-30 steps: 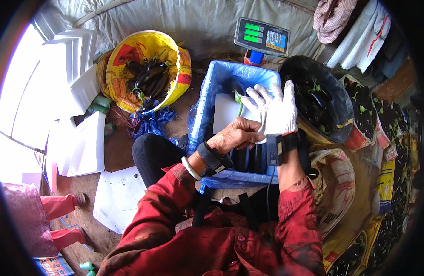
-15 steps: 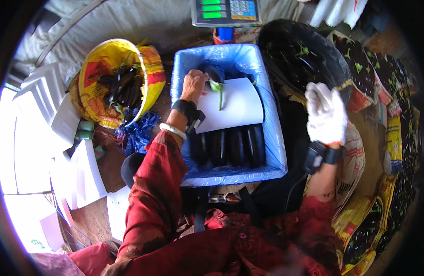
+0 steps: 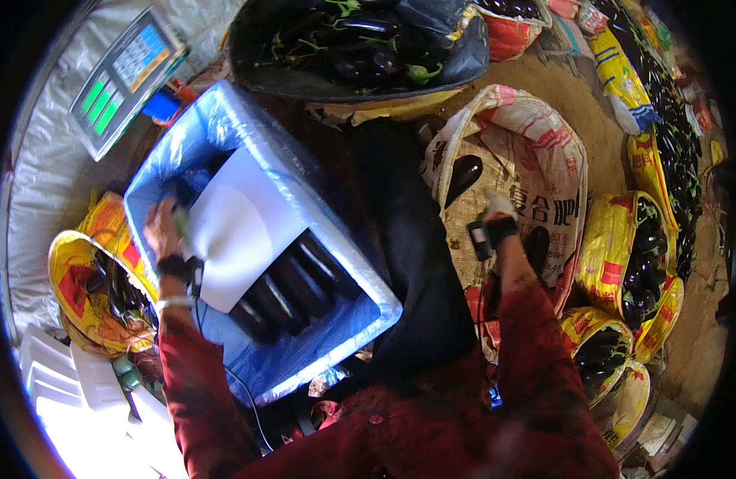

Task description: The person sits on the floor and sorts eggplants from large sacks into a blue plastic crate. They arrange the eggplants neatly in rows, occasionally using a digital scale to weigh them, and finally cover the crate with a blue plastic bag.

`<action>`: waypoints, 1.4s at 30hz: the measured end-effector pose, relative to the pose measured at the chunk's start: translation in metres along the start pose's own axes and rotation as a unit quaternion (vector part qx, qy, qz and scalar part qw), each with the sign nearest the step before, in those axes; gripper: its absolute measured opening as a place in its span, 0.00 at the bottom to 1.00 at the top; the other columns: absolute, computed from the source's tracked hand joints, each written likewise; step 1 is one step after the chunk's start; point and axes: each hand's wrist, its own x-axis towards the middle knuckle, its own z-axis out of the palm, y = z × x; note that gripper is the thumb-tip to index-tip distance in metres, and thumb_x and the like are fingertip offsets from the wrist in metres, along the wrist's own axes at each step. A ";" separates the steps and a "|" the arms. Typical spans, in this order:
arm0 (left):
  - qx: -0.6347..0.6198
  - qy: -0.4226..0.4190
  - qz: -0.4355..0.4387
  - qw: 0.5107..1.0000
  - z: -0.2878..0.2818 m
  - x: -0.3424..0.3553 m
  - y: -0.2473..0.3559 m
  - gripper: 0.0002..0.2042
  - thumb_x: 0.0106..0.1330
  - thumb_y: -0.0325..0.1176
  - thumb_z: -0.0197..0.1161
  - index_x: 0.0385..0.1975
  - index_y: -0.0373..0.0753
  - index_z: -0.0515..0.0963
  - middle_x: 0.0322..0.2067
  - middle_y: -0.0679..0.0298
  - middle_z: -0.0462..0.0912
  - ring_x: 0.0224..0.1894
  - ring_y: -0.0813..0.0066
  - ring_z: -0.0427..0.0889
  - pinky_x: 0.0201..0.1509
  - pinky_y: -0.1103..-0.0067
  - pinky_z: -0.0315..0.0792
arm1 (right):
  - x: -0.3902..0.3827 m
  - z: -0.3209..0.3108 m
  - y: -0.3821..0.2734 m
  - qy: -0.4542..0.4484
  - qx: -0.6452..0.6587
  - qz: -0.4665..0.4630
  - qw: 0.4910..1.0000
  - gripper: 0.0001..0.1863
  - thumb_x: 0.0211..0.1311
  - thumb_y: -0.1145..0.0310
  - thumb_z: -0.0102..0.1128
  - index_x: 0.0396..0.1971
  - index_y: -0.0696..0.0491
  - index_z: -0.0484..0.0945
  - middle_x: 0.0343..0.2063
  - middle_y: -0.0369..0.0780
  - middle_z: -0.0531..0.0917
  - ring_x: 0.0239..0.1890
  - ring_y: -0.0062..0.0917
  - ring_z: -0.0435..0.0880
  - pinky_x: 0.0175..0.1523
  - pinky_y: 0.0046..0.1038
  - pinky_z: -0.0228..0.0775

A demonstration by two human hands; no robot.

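Note:
My bare left hand [image 3: 164, 230] is inside a box lined with blue plastic [image 3: 224, 363]. Its fingers are curled at a dark eggplant [image 3: 183, 188] with a green stem, partly hidden and blurred. Beside that hand a white sheet of paper [image 3: 244, 227] covers the middle of the box. Several dark purple eggplants [image 3: 292, 291] lie side by side at the sheet's near edge. My right hand [image 3: 497, 206], in a white glove, reaches into a woven sack [image 3: 544, 172]. Near its fingertips lies an eggplant [image 3: 465, 177]; the glove's fingers are too blurred to read.
A black tub [image 3: 368, 88] of eggplants stands beyond the box, with a scale [image 3: 127, 80] at the far left. A yellow sack [image 3: 69, 263] of eggplants sits left of the box. More filled yellow sacks [image 3: 603, 239] stand at the right.
My view has swung to the right. My gloved right hand has gone from raised in the air, fingers up, down into the woven sack. My left hand remains at the eggplant in the box.

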 end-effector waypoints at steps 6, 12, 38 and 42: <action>-0.157 -0.018 -0.327 0.932 0.007 -0.053 -0.013 0.29 0.67 0.44 0.53 0.65 0.34 0.65 0.60 0.45 0.71 0.56 0.49 0.72 0.64 0.65 0.63 | 0.027 0.045 -0.140 0.052 0.697 0.477 0.533 0.38 0.59 0.45 0.58 0.55 0.65 0.68 0.54 0.47 0.75 0.49 0.33 0.73 0.54 0.31 0.66; -0.193 -0.083 -0.366 0.907 0.019 -0.051 -0.017 0.33 0.69 0.48 0.52 0.68 0.31 0.59 0.66 0.42 0.63 0.66 0.44 0.63 0.71 0.63 0.56 | 0.025 0.021 -0.119 -0.020 0.905 0.305 0.295 0.31 0.63 0.51 0.57 0.57 0.60 0.67 0.56 0.43 0.74 0.51 0.31 0.74 0.58 0.32 0.66; -0.359 -0.020 -0.406 0.840 0.018 -0.049 0.011 0.36 0.68 0.50 0.55 0.71 0.35 0.54 0.64 0.34 0.61 0.67 0.41 0.63 0.71 0.66 0.57 | -0.041 -0.329 -0.459 -0.602 0.699 0.122 0.366 0.31 0.63 0.38 0.57 0.37 0.57 0.76 0.22 0.44 0.80 0.17 0.29 0.78 0.23 0.25 0.73; -0.394 0.001 -0.407 0.824 0.015 -0.049 0.019 0.36 0.69 0.49 0.55 0.71 0.35 0.53 0.66 0.35 0.59 0.68 0.42 0.62 0.72 0.67 0.55 | -0.012 -0.272 -0.566 -0.531 0.749 0.042 0.394 0.30 0.61 0.42 0.63 0.43 0.56 0.74 0.33 0.43 0.80 0.33 0.30 0.81 0.36 0.28 0.75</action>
